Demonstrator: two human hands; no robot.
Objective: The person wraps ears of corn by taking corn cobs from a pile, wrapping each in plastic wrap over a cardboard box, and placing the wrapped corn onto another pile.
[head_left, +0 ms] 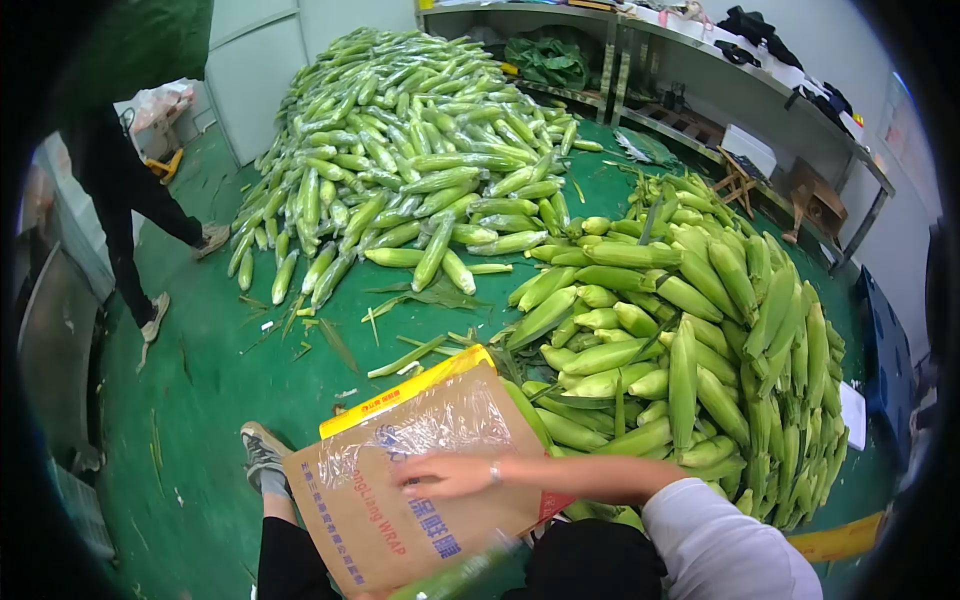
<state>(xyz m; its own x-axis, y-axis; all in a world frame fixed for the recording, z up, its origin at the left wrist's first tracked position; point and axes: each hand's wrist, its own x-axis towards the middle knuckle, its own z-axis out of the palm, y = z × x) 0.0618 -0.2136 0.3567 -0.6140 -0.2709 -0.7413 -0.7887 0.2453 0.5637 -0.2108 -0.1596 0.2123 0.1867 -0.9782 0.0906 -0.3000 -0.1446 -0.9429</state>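
Note:
A brown cardboard box (pixel 345 500) with printed lettering lies tilted before me, with clear film (pixel 460 405) across its upper part and a yellow strip (pixel 400 392) along its far edge. My right hand (pixel 440 475) reaches in from the right and rests over the box and film, fingers spread and slightly blurred, with nothing held. At the bottom edge a green corn cob (pixel 455 575) is smeared by motion at the box's near side. My left hand cannot be made out there.
Unwrapped corn (pixel 690 350) is heaped at the right, close to my arm. Film-wrapped corn (pixel 400 150) forms a large pile farther back. Another person (pixel 120 190) stands at the left. Metal shelving (pixel 740 75) lines the back right. Husk scraps (pixel 340 345) litter the green floor.

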